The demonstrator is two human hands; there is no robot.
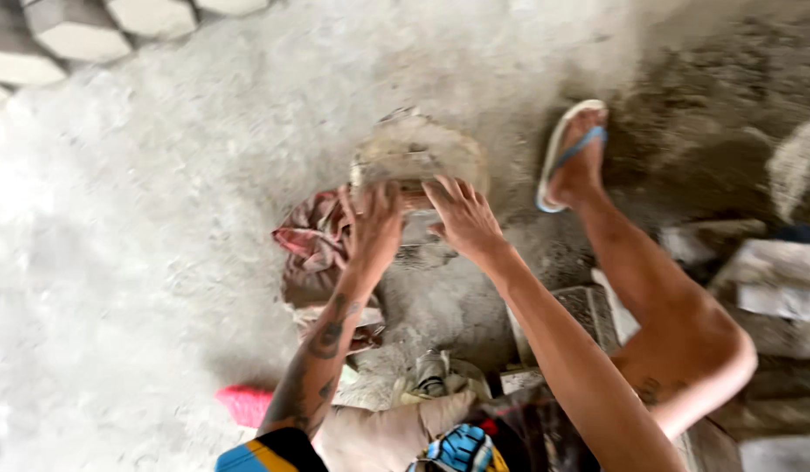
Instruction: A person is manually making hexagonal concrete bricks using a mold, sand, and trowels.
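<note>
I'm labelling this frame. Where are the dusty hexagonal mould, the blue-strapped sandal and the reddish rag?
dusty hexagonal mould (418, 150), head view, top face.
blue-strapped sandal (555, 149), head view, sole edge.
reddish rag (313, 236), head view, crumpled middle.

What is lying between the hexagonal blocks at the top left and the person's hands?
Only bare, dusty grey floor in the head view, between the hexagonal blocks and the left hand.

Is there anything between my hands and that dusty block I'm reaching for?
Nothing visible. The left hand and right hand already rest on the near edge of the dusty block. The reddish cloth lies beside the left hand, not in between.
</note>
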